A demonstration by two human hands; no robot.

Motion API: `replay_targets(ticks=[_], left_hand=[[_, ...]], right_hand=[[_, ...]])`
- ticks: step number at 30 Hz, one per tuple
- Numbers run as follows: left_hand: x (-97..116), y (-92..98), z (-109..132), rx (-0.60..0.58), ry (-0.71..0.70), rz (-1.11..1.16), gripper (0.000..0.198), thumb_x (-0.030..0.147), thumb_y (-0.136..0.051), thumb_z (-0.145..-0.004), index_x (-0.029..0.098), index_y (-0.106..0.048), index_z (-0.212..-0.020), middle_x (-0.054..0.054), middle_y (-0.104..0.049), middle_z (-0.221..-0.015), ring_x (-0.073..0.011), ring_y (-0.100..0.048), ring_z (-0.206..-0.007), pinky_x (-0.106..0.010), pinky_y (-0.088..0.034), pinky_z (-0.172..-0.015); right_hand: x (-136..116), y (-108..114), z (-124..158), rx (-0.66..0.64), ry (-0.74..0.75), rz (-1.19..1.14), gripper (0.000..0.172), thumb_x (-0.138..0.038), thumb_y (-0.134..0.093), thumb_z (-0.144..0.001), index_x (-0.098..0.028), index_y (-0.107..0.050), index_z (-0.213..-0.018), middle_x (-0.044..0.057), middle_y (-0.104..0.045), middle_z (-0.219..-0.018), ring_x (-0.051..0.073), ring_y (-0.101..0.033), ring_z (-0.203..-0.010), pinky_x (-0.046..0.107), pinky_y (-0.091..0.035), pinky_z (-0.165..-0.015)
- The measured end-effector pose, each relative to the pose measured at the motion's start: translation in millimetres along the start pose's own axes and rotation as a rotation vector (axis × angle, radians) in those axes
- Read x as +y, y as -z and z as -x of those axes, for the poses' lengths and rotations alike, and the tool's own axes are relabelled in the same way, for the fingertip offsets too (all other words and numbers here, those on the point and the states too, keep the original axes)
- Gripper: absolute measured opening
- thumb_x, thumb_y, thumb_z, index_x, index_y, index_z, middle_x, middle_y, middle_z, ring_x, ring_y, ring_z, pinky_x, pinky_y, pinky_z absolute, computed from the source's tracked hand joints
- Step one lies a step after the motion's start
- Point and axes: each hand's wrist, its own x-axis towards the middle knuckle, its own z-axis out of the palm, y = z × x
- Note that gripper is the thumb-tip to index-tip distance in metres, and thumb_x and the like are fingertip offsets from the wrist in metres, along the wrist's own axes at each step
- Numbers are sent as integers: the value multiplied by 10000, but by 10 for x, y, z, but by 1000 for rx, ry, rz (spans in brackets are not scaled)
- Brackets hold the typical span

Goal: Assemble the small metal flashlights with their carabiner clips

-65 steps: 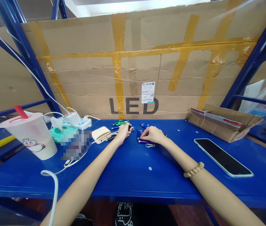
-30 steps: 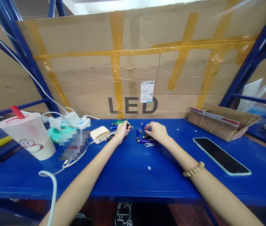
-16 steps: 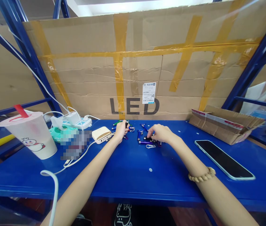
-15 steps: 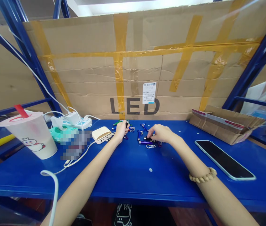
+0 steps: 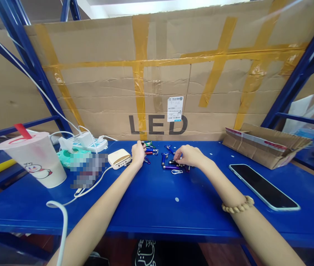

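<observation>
Both sets of fingers were bent, the right hand (image 5: 189, 156) narrowed over a glossy black cylinder (image 5: 172, 162), the left hand (image 5: 138, 154) curled beside a pile of shiny blue, red and green cylinders (image 5: 151, 150); whether either gripped anything could not be told. Just left of the right fingertips lay a metallic blue cylinder (image 5: 163, 159), nearer the camera a metallic purple cylinder (image 5: 170, 167) and silver carabiner (image 5: 176, 172); left of the left fingers, a cream rounded box (image 5: 118, 158).

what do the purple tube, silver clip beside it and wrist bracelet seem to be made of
Purple tube: probably metal, glossy; it shows bright highlights, though coated plastic is possible.
Silver clip: likely metal, shiny and pale.
Bracelet: perhaps wood, matte; its rounded beads look tan and dull, but plastic is possible.
</observation>
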Motion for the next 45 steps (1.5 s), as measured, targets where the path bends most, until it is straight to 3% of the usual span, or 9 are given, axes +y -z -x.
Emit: replay_targets(ticks=[4,7,10,15,24,29,36,41,45], left_hand=[[11,39,-9,42,-193,-205,398,431,-231,-873,197,-339,-569,4,-387,-518,-118,-382,-511,-235,-300,-517],[-26,35,-7,-49,-440,-526,320,474,-425,-807,198,-407,-647,-26,-515,-667,-184,-484,-729,-297,-346,-724],[-148,18,-33,-228,-606,-863,159,302,-552,-729,197,-436,-753,-43,-574,-817,-237,-486,-903,-369,-302,-848],[-335,31,-106,-405,-696,-1091,106,95,-431,-730,188,-451,-777,-86,-586,-860,-251,-505,-928,-370,-304,-824],[-280,44,-158,-372,-624,-973,122,132,-527,-700,195,-429,-665,-36,-632,-754,-232,-544,-839,-378,-283,-847],[-221,-6,-105,-406,-578,-654,276,199,-606,-667,201,-332,-631,-22,-669,-760,-198,-578,-799,-356,-330,-847],[-149,-59,-9,-461,-281,-146,409,222,-684,-609,206,-282,-684,-12,-663,-742,-139,-592,-762,-313,-402,-833],[-105,-81,44,-484,-165,5,430,225,-700,-602,203,-280,-691,7,-647,-729,-117,-595,-741,-310,-408,-847],[-87,-95,65,-486,-124,53,435,219,-705,-598,201,-280,-687,14,-641,-722,-111,-596,-733,-306,-398,-854]], right_hand=[[-51,-28,-2,57,12,34,146,-202,-591,-706,-275,-706,-758,-35,-709,-846,181,-639,-832,252,-430,-622],[-75,-43,-8,93,26,41,146,-239,-564,-741,-272,-701,-781,-33,-707,-852,177,-635,-833,249,-423,-622],[-82,-45,-15,130,35,28,150,-249,-553,-751,-270,-695,-797,-37,-706,-824,164,-635,-813,236,-412,-604],[-76,-53,-27,193,37,7,155,-283,-546,-758,-263,-694,-799,-30,-710,-817,151,-633,-764,225,-389,-577],[-77,-70,-32,213,47,3,153,-260,-549,-754,-267,-695,-797,-36,-707,-797,153,-633,-764,229,-400,-587],[-101,-164,-53,180,42,-106,185,-343,-555,-771,-287,-700,-870,-32,-711,-873,156,-636,-776,239,-422,-604],[-101,-306,-117,240,46,-370,234,-393,-587,-760,-268,-706,-919,-7,-714,-911,158,-654,-731,240,-465,-612],[-126,-281,-128,329,38,-608,212,-378,-617,-738,-210,-725,-809,22,-722,-778,143,-644,-576,233,-488,-563],[-144,-291,-141,342,32,-654,219,-380,-629,-725,-198,-726,-798,27,-718,-744,144,-639,-546,239,-498,-552]])
